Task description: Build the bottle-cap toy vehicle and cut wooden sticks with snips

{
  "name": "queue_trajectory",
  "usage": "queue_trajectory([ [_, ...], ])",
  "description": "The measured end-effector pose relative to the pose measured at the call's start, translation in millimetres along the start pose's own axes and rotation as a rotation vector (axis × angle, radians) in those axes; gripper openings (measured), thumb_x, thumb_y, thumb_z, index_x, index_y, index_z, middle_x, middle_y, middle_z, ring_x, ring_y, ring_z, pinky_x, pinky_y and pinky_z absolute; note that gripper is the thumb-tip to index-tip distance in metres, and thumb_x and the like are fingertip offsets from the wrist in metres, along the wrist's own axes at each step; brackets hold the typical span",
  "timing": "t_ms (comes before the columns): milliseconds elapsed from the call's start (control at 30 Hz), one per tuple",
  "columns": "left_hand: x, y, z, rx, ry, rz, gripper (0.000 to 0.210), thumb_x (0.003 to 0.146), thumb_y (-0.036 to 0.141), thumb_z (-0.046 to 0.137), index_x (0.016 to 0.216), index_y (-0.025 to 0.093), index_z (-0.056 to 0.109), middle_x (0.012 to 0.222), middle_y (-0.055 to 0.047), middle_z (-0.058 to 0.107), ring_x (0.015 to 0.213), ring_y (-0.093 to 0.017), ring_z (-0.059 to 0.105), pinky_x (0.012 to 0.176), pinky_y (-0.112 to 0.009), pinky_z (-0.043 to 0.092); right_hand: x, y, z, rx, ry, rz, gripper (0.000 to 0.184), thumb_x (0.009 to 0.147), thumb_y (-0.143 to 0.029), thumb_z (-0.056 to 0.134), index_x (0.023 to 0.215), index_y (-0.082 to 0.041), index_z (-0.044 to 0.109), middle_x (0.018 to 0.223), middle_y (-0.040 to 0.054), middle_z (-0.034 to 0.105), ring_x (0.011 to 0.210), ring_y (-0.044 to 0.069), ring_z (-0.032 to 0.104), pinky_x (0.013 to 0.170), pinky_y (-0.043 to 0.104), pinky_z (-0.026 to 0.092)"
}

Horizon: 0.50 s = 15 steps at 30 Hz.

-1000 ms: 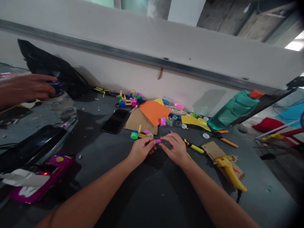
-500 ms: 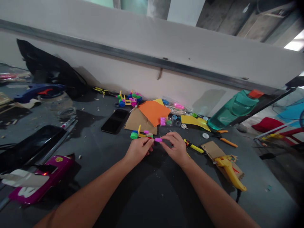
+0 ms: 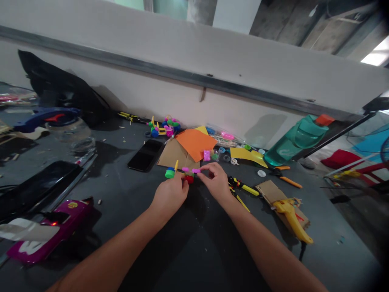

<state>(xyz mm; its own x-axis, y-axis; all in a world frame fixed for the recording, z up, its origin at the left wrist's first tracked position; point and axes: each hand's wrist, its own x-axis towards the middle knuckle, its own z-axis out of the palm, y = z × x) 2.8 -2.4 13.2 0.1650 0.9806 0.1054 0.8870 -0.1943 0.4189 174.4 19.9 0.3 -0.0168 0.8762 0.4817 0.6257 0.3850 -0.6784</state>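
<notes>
My left hand (image 3: 172, 192) is closed on a small toy car (image 3: 189, 175), steadying it on the dark table. The car has a green bottle-cap wheel (image 3: 169, 173), a red cap (image 3: 189, 179), an upright yellow piece (image 3: 176, 165) and a pink piece (image 3: 185, 169) on top; my fingers cover part of its body. Between thumb and forefinger, my right hand (image 3: 216, 181) pinches another small pink piece (image 3: 196, 170) at the car's right end. Whether that piece touches the car I cannot tell. Behind both lies brown cardboard (image 3: 170, 156) under an orange sheet (image 3: 197, 142).
Yellow-black pliers (image 3: 247, 188) lie right of my right hand, near a yellow glue gun (image 3: 291, 217) on cardboard. A green bottle (image 3: 296, 142) stands near the wall. Toy parts (image 3: 165, 129) and a phone (image 3: 145, 155) lie behind; a purple device (image 3: 51, 231) is at left.
My right hand has moved left and slightly up, bringing its pink piece to the car's end. My left hand has shifted a little left, and the red cap shows more.
</notes>
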Motion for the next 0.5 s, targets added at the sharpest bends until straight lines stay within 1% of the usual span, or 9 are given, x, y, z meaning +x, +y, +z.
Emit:
queue_trajectory([
  [100, -5, 5, -1.1, 0.091, -0.027, 0.017, 0.027, 0.085, 0.029, 0.039, 0.098, 0.011, 0.055, 0.069, -0.011, 0.065, 0.061, -0.023, 0.063, 0.055, -0.029, 0.042, 1, -1, -3, -0.010, 0.003, 0.000, 0.012, 0.075, -0.031, 0.061, 0.082, -0.022, 0.066, 0.080, 0.0020, 0.058, 0.066, 0.013, 0.049, 0.057, 0.025, 0.040],
  [233, -6, 7, -2.4, 0.160, -0.019, 0.049, 0.029, 0.087, 0.029, 0.033, 0.098, 0.012, 0.054, 0.064, -0.012, 0.064, 0.055, -0.024, 0.062, 0.051, -0.029, 0.041, 3, -2, -9, -0.031, 0.012, 0.001, 0.012, 0.076, -0.031, 0.061, 0.082, -0.022, 0.065, 0.079, 0.0016, 0.058, 0.063, 0.013, 0.048, 0.057, 0.025, 0.039],
  [367, -5, 4, -1.0, 0.174, -0.021, 0.066, 0.029, 0.088, 0.029, 0.032, 0.095, 0.011, 0.054, 0.065, -0.013, 0.064, 0.057, -0.025, 0.063, 0.051, -0.030, 0.042, 8, -3, -10, -0.046, -0.060, -0.017, 0.013, 0.075, -0.033, 0.062, 0.082, -0.022, 0.066, 0.081, 0.0014, 0.058, 0.061, 0.012, 0.047, 0.054, 0.024, 0.038],
  [500, -3, 1, 2.9, 0.155, -0.022, 0.091, 0.033, 0.088, 0.027, 0.032, 0.106, 0.009, 0.052, 0.070, -0.015, 0.065, 0.061, -0.027, 0.064, 0.053, -0.031, 0.044, 15, -6, -6, -0.073, -0.096, -0.034, 0.014, 0.074, -0.035, 0.064, 0.079, -0.022, 0.066, 0.078, 0.0007, 0.057, 0.059, 0.011, 0.046, 0.054, 0.024, 0.038],
])
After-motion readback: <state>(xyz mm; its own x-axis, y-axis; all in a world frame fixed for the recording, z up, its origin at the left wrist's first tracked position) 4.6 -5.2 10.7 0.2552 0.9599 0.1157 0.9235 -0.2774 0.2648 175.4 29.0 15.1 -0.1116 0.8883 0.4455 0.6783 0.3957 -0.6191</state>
